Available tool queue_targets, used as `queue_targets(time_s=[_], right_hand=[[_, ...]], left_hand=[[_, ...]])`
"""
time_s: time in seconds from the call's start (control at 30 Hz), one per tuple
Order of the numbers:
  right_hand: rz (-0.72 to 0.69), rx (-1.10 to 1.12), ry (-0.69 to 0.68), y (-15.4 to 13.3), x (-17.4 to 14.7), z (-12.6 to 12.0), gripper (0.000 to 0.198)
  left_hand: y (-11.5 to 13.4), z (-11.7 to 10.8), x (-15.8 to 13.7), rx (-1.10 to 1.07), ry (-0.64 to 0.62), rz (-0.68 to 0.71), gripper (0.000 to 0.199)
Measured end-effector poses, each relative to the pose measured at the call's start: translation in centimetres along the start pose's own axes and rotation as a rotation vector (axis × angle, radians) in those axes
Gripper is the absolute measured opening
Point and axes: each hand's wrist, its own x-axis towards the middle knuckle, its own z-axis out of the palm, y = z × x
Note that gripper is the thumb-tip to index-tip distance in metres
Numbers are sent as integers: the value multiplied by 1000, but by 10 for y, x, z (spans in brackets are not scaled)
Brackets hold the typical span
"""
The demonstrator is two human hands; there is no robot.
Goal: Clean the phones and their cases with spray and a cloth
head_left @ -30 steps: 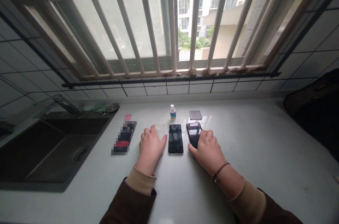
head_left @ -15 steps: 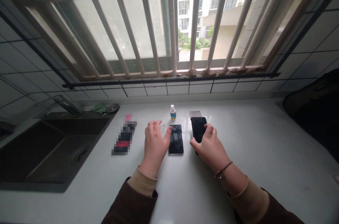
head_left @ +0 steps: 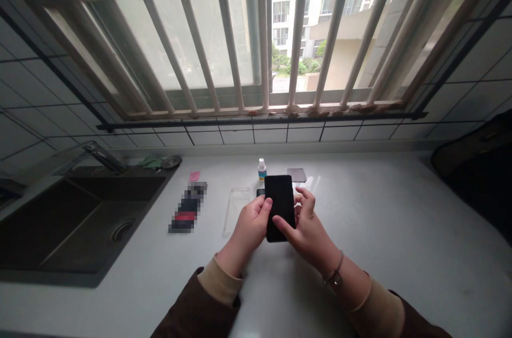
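Black slab, glossy front: a phone [head_left: 280, 194], up off the white counter [head_left: 368, 220] and in both hands. Left hand [head_left: 251, 223] closed on its left edge, thumb on the front, fingers out of sight behind. Right hand [head_left: 310, 228] gripping the right side, thumb across the lower front, index finger lifted clear of the edge.

Change: half a second ago only the right hand had this phone, off to the right, while the left hovered by the clear case [head_left: 237, 207]. Now the left has come across to share the hold and the phone sits mid-counter. The case lies flat, uncovered, just left of the left hand; no hand on it.

Meaning, my read: work has gone from one-handed lifting to two-handed handling of this phone; neither hand is spare for the case.

Second phone [head_left: 260, 193] lies below the held one, only a dark top corner showing. Whether they touch: can't tell, looks apart. Small white-capped bottle [head_left: 262, 170] upright behind, grey square [head_left: 296, 175] flat to its right. Pink slip [head_left: 194, 176] and pixelated dark item [head_left: 188, 210] further left, toward the sink [head_left: 80, 220].
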Motion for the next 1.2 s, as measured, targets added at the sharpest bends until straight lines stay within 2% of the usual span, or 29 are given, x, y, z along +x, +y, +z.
queue_targets(time_s=[0.1,0.13,0.23,0.33,0.5,0.77,0.93,1.2], right_hand=[[104,215,77,8,10,-9,58],[140,269,81,11,13,-12,56],[229,391,91,16,21,-17,59],[301,497,106,17,24,-17,55],[377,699,26,17,24,-14,52],[418,758,23,12,26,-16,52],[470,790,-59,7,27,-19,52],[479,858,-70,4,26,-20,46]], left_hand=[[3,-10,0,60,-67,18,47],[4,-12,-1,83,-96,25,47],[7,-14,-3,149,-158,47,46],[10,-14,-3,192,-166,64,45],[12,-16,-3,217,-160,81,45],[11,-15,-5,231,-165,97,49],[12,-18,-3,248,-185,89,49],[11,-20,-3,141,-225,61,49]])
